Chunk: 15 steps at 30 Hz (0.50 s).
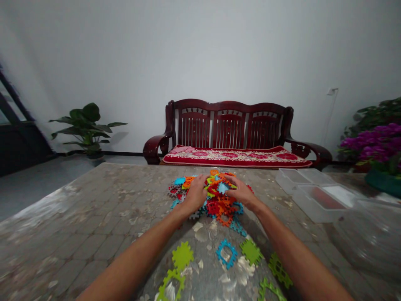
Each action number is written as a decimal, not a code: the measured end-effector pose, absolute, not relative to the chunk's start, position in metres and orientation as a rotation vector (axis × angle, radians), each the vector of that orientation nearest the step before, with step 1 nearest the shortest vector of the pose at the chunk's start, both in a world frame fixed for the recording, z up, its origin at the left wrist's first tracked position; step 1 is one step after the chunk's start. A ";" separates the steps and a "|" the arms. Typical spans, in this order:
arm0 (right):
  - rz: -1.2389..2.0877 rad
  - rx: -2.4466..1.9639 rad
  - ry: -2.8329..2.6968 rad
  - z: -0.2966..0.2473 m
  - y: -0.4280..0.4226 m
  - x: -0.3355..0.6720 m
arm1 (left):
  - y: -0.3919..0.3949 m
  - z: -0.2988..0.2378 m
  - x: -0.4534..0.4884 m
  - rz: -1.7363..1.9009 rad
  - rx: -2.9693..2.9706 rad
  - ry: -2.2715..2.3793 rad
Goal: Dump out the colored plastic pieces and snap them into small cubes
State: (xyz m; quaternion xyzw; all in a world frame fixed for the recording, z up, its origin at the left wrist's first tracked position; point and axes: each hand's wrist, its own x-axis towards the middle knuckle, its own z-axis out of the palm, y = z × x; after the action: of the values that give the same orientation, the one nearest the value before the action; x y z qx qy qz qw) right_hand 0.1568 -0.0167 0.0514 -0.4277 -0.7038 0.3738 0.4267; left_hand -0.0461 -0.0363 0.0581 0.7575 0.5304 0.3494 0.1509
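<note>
A heap of colourful plastic interlocking puzzle pieces (219, 205) with notched edges lies on the table, in red, orange, blue, green and grey. On the heap's left side rests my left hand (197, 193), its fingers stretched forward over the pieces and nothing visible held. From the right, my right hand (240, 191) reaches in, thumb and forefinger closed about a light blue puzzle piece (223, 188). Nearer to me lie loose pieces: a solid green square (183, 256), a blue frame (226, 253), another green square (251, 251) and several green frames, partly cut off by the view's lower edge.
The table (78, 225) has a patterned grey-brown cover. Clear plastic boxes (316, 202) stand on its right side, with a rounded transparent container (372, 234) nearer. Behind the table is a dark red wooden bench (228, 125). Purple flowers (372, 142) are at the right.
</note>
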 end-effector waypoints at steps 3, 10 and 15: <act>0.782 -1.127 -1.810 0.042 -0.024 0.170 | -0.054 0.049 -0.076 0.955 2.237 1.538; 0.769 -1.501 -2.243 0.024 -0.079 0.220 | -0.130 0.033 -0.137 0.320 2.223 1.381; 0.679 -1.689 -2.544 0.027 -0.117 0.222 | -0.160 0.036 -0.142 -0.050 2.221 1.318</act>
State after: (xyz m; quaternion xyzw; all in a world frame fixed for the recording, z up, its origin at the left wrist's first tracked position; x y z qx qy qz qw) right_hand 0.2218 -0.1171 0.0274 -0.5399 -0.8132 0.2172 0.0069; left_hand -0.1421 -0.1604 0.0364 0.8266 0.4903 -0.0185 0.2757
